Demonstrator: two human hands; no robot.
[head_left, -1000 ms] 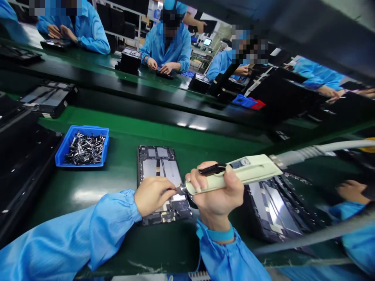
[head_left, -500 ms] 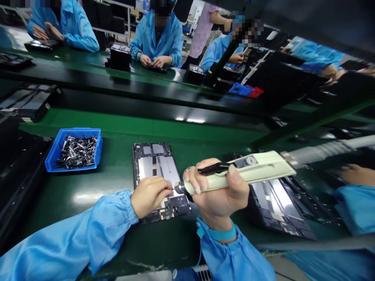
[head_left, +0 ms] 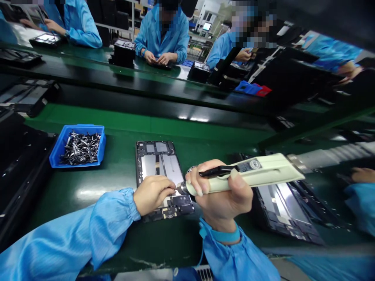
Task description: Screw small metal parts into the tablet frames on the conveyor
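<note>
Two hands at one opened tablet [head_left: 155, 164] on the near belt

Left hand [head_left: 154, 195] curled, fingertips down on the tablet's near end; right hand [head_left: 219, 191] closed around a cream electric screwdriver [head_left: 249, 173], its bit just beside those fingertips. The tablet lies flat on the green belt [head_left: 117, 134], with a blue bin [head_left: 57, 150] of dark metal parts [head_left: 80, 148] to its left and a second tablet [head_left: 281, 207] to its right. A grey hose [head_left: 328, 160] runs right from the screwdriver. Across the far belt, a co-worker [head_left: 161, 35] has both hands at a small dark device [head_left: 159, 65]
</note>
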